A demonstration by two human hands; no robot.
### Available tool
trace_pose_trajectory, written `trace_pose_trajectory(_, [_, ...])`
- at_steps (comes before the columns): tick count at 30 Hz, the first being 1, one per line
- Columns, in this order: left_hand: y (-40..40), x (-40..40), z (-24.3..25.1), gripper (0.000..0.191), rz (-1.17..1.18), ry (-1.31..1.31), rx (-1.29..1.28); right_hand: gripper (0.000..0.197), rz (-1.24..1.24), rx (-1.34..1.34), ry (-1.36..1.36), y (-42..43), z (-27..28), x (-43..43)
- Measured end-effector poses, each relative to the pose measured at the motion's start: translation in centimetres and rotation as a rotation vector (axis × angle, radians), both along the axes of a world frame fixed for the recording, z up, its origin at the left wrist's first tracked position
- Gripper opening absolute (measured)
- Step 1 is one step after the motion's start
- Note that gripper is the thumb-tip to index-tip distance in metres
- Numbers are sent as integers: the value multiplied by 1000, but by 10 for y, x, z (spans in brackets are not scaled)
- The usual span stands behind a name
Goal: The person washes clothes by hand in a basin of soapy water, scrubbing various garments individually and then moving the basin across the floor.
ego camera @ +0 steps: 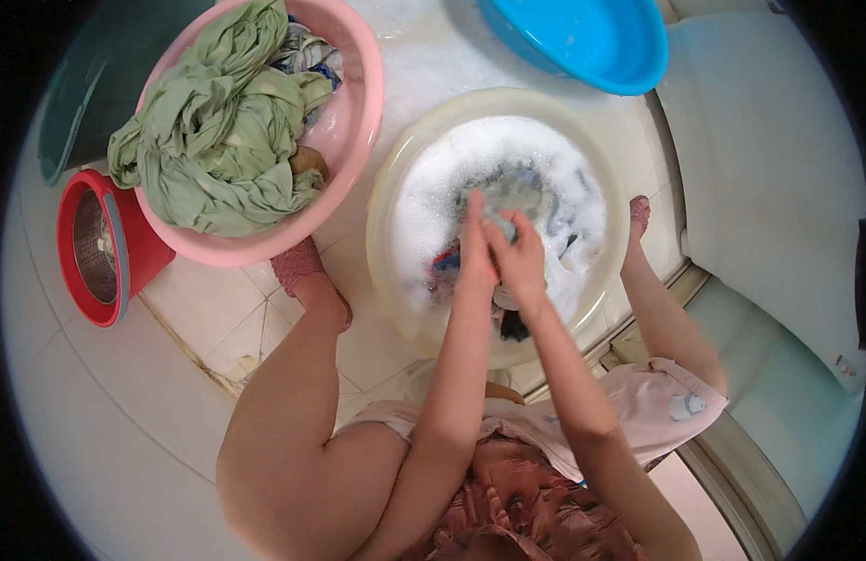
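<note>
A cream plastic basin (398, 308) on the tiled floor holds wet clothes (521, 186) under white suds (433, 189). Over its middle, my left hand (477, 238) and my right hand (521, 256) are close together. My right hand is closed around a small bunch of grey-blue cloth (499, 226). My left hand lies against that cloth, with its fingers fairly straight; whether it grips any of it is not plain. Dark, red and blue cloth shows in the suds around my wrists.
At the upper left a pink basin (366, 133) holds a heap of light green cloth (215, 140). A red bucket (149, 263) with a perforated metal insert stands beside it. A blue basin (650, 52) lies at the upper right. Suds cover the floor between the basins.
</note>
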State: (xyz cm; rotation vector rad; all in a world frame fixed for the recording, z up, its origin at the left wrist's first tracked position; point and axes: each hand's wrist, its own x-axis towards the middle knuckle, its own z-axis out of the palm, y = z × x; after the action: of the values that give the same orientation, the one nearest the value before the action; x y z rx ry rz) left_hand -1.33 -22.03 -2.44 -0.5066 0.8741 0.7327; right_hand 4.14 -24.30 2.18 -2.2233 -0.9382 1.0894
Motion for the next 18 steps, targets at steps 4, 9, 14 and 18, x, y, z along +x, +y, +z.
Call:
trace_pose_trajectory(4, [-9,-10,-33,43,130,-83,288,17,352,389,-265,-13,21,-36])
trace_pose_trajectory(9, [-9,27,17,35,46,-36,239,12,88,389,-271,25,-20,26])
trace_pose_trajectory(14, [-12,-4,-12,41,227,-88,405,47,445,403,-200,-9,36,-43])
trace_pose_trajectory(18, [-11,19,7,44,348,-278,511,53,387,273,-209,22,0,7])
